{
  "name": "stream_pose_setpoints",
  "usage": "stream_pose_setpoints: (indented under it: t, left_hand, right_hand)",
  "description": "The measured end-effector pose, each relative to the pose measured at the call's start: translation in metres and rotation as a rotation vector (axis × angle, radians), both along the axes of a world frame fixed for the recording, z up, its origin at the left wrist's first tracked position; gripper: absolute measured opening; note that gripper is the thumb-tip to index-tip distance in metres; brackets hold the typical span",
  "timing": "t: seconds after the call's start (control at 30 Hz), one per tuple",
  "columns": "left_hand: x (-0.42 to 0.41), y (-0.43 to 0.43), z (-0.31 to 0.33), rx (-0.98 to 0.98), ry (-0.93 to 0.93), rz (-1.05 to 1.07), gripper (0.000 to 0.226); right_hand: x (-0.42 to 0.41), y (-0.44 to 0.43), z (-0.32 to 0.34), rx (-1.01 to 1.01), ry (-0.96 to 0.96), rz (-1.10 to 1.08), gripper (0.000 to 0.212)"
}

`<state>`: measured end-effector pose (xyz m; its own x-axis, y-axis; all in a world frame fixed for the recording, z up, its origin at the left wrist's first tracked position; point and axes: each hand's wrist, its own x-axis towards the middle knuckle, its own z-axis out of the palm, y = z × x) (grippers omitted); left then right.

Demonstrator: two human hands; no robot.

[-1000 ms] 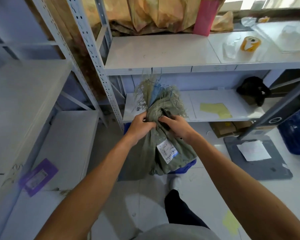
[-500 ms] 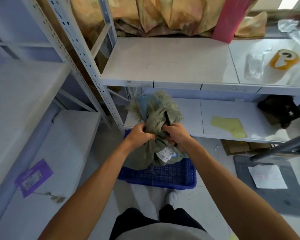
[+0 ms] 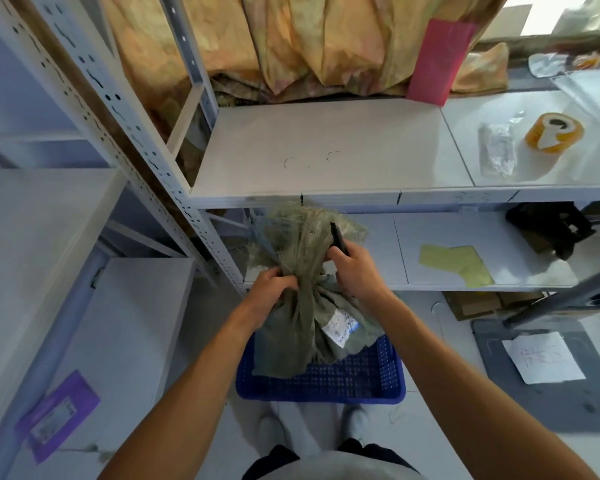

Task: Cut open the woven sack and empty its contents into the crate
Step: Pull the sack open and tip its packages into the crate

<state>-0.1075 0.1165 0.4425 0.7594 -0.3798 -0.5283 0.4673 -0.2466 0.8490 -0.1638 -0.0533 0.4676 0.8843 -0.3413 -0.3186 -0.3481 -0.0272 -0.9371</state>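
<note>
A grey-green woven sack [image 3: 291, 341] with a frayed top and a white label hangs over a blue plastic crate [image 3: 361, 382] on the floor. My left hand [image 3: 271, 289] grips the sack's bunched neck from the left. My right hand [image 3: 354, 271] presses against the neck from the right and holds a black cutter [image 3: 338, 237], whose tip points up beside the frayed top. The sack's bottom rests in the crate and hides most of its inside.
White metal shelving [image 3: 326, 199] stands just behind the sack. On it lie a tape roll [image 3: 553, 131], a yellow paper [image 3: 458, 265] and a black object [image 3: 551, 230]. A grey mat with white paper [image 3: 544, 358] lies on the floor to the right. My feet stand behind the crate.
The sack has come down into the crate and the view has tilted down. My right hand has shifted up the neck, so the black cutter now sticks up beside the frayed top.
</note>
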Motion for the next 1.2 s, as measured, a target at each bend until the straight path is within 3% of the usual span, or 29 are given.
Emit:
stream_pose_setpoints:
  t: [0.27,0.47,0.57,0.67,0.73,0.83,0.9,1.1,1.2]
  left_hand:
    - [0.021,0.009,0.009,-0.051,0.000,0.022,0.039]
    - [0.039,0.034,0.007,-0.015,-0.019,0.074,0.025]
    - [0.045,0.039,0.012,-0.052,-0.002,0.170,0.030]
    - [0.046,0.042,0.020,-0.109,0.070,0.244,0.024]
    - [0.043,0.042,0.021,-0.162,0.112,0.229,0.020]
    - [0.040,0.044,0.019,-0.231,0.147,0.218,0.019]
    - [0.036,0.043,0.024,-0.251,0.156,0.199,0.015]
    - [0.041,0.035,0.024,-0.196,0.158,0.208,0.038]
    - [0.043,0.038,0.023,-0.197,0.191,0.218,0.044]
  right_hand:
    - [0.006,0.006,0.021,0.016,-0.104,-0.015,0.015]
    - [0.007,0.013,0.024,-0.077,-0.143,-0.054,0.017]
    - [0.001,0.019,0.029,0.086,-0.116,0.000,0.014]
    - [-0.008,0.025,0.030,0.188,-0.034,0.220,0.014]
    - [-0.006,0.029,0.024,-0.018,-0.042,0.245,0.015]
    - [0.007,0.026,0.007,-0.495,-0.051,0.104,0.019]
    - [0.014,0.021,0.002,-0.601,0.014,0.056,0.028]
    - [0.020,0.030,-0.001,-0.300,0.075,0.191,0.027]
    - [0.018,0.032,0.000,-0.267,0.034,0.154,0.032]
